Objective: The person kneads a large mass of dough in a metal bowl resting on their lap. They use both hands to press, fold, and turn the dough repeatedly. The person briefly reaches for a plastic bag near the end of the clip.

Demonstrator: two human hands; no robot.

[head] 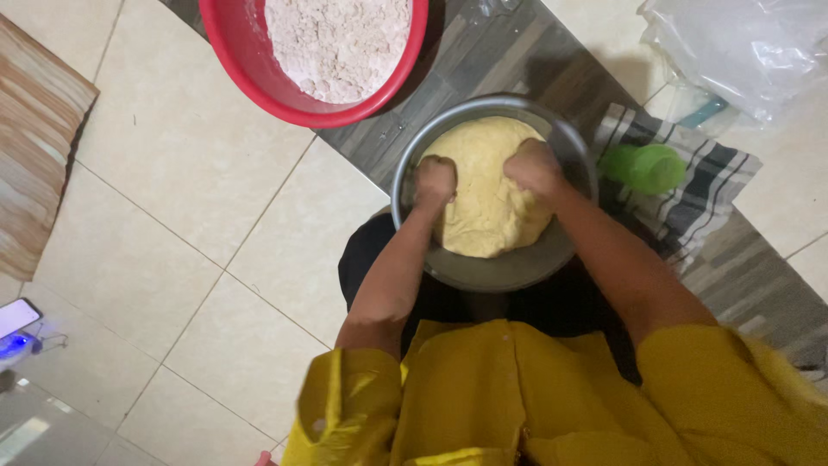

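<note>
Round grey metal bowl (483,267): dull brushed finish, smooth wall. Pale yellow dough mass (487,194): matt, soft, slightly dimpled surface. Red plastic basin (250,65): glossy, smooth rim. Off-white flour heap (336,39): powdery, clumped, matt. Striped grey-and-white cloth (703,185): woven, matt. Green plastic cup (647,166): smooth, semi-gloss. Cream floor tiles (185,164): glazed, faint sheen. Clear plastic bag (750,43): crinkled, shiny.

Tiled floor with bowls and cloth

The pale tiled floor (198,164) carried a grey metal bowl (509,269), a red basin (250,60), a striped cloth (707,185) under a green cup (647,166), a clear plastic bag (742,47) and a woven mat (34,147).
</note>
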